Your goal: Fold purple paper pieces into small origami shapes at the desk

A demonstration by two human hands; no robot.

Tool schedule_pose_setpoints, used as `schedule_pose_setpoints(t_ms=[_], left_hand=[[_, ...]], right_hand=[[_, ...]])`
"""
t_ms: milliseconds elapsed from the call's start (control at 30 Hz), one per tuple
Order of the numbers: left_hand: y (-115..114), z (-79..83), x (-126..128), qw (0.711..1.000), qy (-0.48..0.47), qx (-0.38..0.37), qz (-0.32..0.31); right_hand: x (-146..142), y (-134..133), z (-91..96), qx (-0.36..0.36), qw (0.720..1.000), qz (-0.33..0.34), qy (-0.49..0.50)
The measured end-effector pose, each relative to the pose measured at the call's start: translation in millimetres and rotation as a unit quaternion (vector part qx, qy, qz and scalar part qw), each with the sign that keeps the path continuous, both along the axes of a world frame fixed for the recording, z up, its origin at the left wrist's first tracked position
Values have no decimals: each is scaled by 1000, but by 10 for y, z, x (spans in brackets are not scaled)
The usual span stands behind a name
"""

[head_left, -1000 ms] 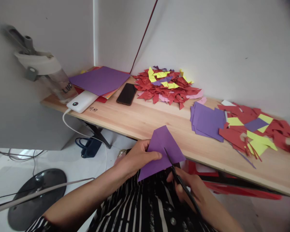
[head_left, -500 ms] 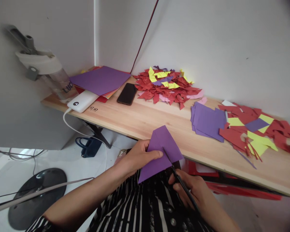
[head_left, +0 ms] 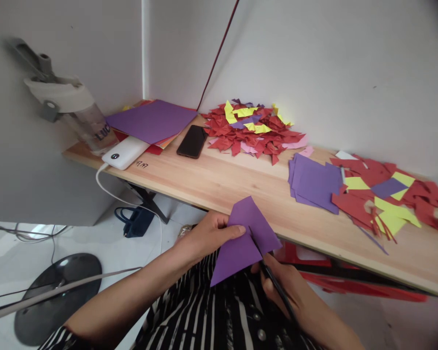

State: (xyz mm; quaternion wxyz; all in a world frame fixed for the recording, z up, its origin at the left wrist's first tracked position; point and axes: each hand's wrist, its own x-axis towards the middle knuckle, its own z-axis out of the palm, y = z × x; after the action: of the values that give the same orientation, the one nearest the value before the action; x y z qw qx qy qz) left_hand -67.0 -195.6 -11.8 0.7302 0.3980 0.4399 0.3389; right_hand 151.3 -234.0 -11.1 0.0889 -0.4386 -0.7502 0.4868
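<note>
A sheet of purple paper [head_left: 237,253] is pinched in my left hand [head_left: 215,232], thumb on top, just off the table's front edge above my lap. My right hand [head_left: 282,282] grips black-handled scissors [head_left: 277,287], whose blades reach into the paper from its near right side. A slit runs between the blades, and the paper parts a little there. The fingers under the sheet are hidden. On the table to the right lies a stack of purple paper squares [head_left: 314,180].
Cut red and yellow scraps [head_left: 387,194] spread at the right. Folded paper pieces [head_left: 248,129] heap against the wall. A phone [head_left: 192,141], a white power bank [head_left: 126,152] with a cable, coloured sheets [head_left: 153,119] and a bottle [head_left: 76,112] stand or lie left.
The purple paper has shifted slightly down and right and tilted. The scissor blades have closed further, and the cut edges now stand apart.
</note>
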Motion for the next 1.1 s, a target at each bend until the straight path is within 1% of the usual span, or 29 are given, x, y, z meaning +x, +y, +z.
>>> schedule_pose_setpoints(t_ms=[100,200,333,533,767,900,1033,1100], left_hand=[[5,-37,-8,999,10,19,-31],[9,-74,-15,999,4,20,-46],[10,-85,-18,999,3,25,-44],[6,-42,-18,999,-6,22,-23],[3,-100,-14,999,-24,16,-23],[-3,-82,-14,999,-25,7,-19],[-5,-57,-8,999,-25,-1,-31],[-6,-54,1,999,-28,-6,-42]], right_hand=[[6,-2,7,-1,1000,-3,-3],[9,-4,23,-4,1000,-8,-12],[-3,-9,33,-4,1000,-24,-9],[10,-25,-9,-79,995,-55,-5],[53,-51,-111,-99,992,-73,17],[65,-29,-103,-75,995,-60,6],[47,6,-30,-5,1000,-27,1],[24,16,8,14,1000,-13,11]])
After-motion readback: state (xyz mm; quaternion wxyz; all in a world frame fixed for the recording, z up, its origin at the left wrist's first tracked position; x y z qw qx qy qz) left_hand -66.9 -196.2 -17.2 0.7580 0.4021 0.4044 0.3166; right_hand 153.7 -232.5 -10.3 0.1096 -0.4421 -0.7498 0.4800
